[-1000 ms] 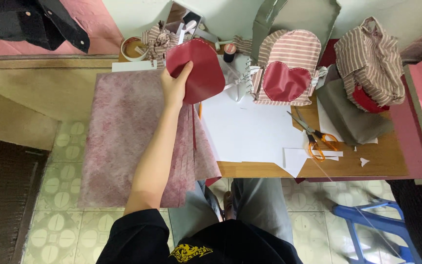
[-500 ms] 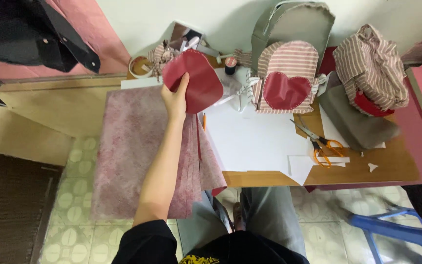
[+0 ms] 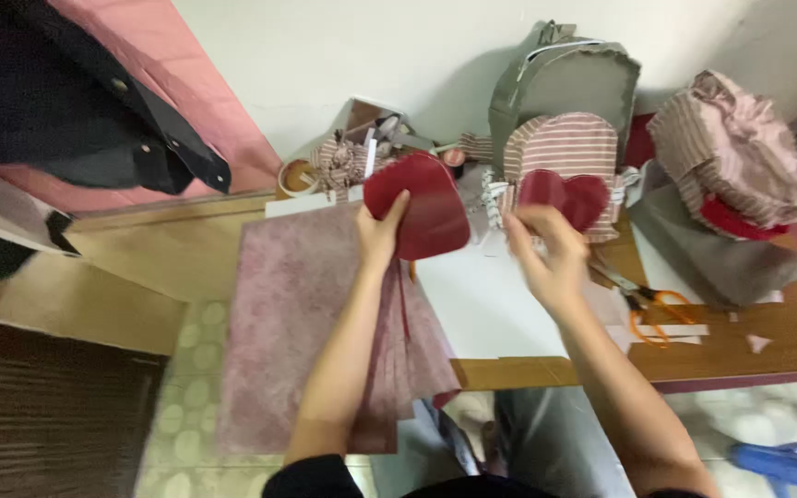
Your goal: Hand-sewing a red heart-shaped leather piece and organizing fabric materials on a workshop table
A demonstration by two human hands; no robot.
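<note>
Fingers of the left hand (image 3: 378, 235) pinch the lower left rim of a dark red heart-shaped piece (image 3: 420, 205), holding it up over the far part of the table (image 3: 786, 346), near the wall. The right hand (image 3: 546, 258) is raised just to the right of it, blurred, fingers curled loosely; whether it grips anything cannot be told, though its fingertips sit close below a second red heart (image 3: 565, 196) sewn on the front of a striped pink pouch (image 3: 560, 152). A mauve fabric sheet (image 3: 306, 314) drapes over the table's left edge and hangs toward the tiled floor, under the left forearm. White paper (image 3: 491, 309) lies on the table between the two arms. Orange-handled scissors (image 3: 648, 309) rest toward the right, near the front edge, beside paper scraps. A grey backpack (image 3: 565, 88) stands against the wall behind the pouch, and a bundle of striped fabric (image 3: 731, 152) sits at the far right corner. A tape roll (image 3: 297, 175) lies at the far left corner.
</note>
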